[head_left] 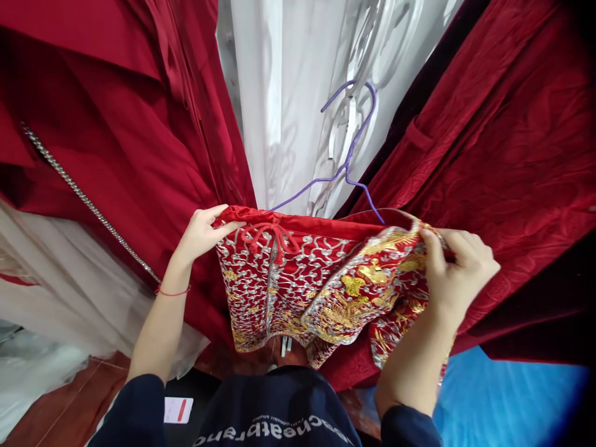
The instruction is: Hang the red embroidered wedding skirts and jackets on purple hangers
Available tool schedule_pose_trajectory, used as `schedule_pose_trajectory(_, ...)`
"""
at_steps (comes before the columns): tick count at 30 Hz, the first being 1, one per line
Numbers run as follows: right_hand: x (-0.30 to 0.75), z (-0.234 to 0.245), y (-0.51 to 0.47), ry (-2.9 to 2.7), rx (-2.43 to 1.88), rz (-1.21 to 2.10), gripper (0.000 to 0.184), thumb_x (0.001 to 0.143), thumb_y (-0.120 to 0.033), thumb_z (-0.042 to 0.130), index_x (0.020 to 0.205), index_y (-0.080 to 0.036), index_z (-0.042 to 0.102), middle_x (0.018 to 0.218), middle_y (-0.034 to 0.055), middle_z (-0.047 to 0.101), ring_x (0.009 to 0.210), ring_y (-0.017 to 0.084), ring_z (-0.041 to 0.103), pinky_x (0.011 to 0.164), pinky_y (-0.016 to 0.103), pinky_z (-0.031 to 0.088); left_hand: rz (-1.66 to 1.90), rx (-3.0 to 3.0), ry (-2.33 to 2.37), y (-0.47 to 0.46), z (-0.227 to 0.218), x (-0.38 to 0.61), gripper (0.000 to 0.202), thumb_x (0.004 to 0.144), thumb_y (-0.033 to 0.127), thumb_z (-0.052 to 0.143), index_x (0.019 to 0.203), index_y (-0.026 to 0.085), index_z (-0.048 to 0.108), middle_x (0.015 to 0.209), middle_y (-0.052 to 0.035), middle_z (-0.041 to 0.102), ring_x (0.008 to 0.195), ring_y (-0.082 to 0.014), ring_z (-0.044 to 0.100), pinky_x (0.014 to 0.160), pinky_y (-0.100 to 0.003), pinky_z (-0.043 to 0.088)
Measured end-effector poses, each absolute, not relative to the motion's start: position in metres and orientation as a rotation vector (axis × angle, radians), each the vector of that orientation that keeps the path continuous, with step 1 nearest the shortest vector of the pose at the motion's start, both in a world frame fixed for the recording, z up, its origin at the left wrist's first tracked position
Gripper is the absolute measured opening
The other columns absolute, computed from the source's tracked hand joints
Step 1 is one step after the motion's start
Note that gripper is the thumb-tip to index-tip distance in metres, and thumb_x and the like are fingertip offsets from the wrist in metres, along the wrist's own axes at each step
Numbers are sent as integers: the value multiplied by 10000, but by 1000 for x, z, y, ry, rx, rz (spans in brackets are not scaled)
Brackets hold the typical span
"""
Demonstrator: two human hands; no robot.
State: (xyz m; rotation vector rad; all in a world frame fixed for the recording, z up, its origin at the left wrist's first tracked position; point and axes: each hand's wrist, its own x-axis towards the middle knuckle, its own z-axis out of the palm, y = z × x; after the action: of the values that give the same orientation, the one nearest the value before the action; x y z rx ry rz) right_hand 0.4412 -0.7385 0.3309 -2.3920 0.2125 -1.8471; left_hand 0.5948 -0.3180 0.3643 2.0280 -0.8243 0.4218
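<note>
A red skirt [298, 292] with silver and gold embroidery hangs between my hands, a red tie bow at its waistband. My left hand [203, 233] pinches the left end of the waistband between thumb and fingers. At the right, my right hand [459, 264] grips the embroidered edge of the same skirt near its top. A purple wire hanger [347, 164] rises behind the waistband, its lower part hidden inside the skirt. Its hook lies in front of white curled metalwork; whether it hangs on that, I cannot tell.
Dark red garments [116, 112] hang at the left, one with a silver chain trim. Another red patterned garment [512, 155] hangs at the right. Blue fabric [503, 397] lies low on the right, pale tulle [93, 273] at lower left. White curtain [256, 93] stands behind.
</note>
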Motion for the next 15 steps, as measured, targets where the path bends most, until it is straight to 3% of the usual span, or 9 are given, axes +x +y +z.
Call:
schedule_pose_trajectory(3,429,318,-753,537,-2380,-1915,484,941,-588,538,733,-182,700,691,82,685,610,182,542,623,318,317,475,2068,-797,-314,367,594,389,824,517,696,998,174,756,966,-52,786,859,-228,708,761,-274,538)
schedule_pose_trajectory(6,413,300,-762,775,-2368,-1863,452,909,-568,582,677,-190,664,639,84,627,555,180,473,589,331,249,530,2129,-731,-310,371,591,410,812,547,686,997,188,755,947,-44,783,858,-231,704,782,-286,536)
schedule_pose_trajectory(10,385,278,-767,995,-2311,-1761,474,868,-530,612,533,-220,484,528,37,480,482,154,320,547,325,177,599,2156,-653,-306,376,583,398,781,541,711,985,202,757,926,-24,778,875,-226,699,811,-281,527)
schedule_pose_trajectory(15,348,262,-773,1121,-2301,-1722,501,824,-491,613,491,-236,340,445,-10,332,427,116,190,494,312,132,622,2217,-577,-305,378,573,405,794,465,709,1072,172,745,1038,-41,775,919,-217,670,888,-307,495)
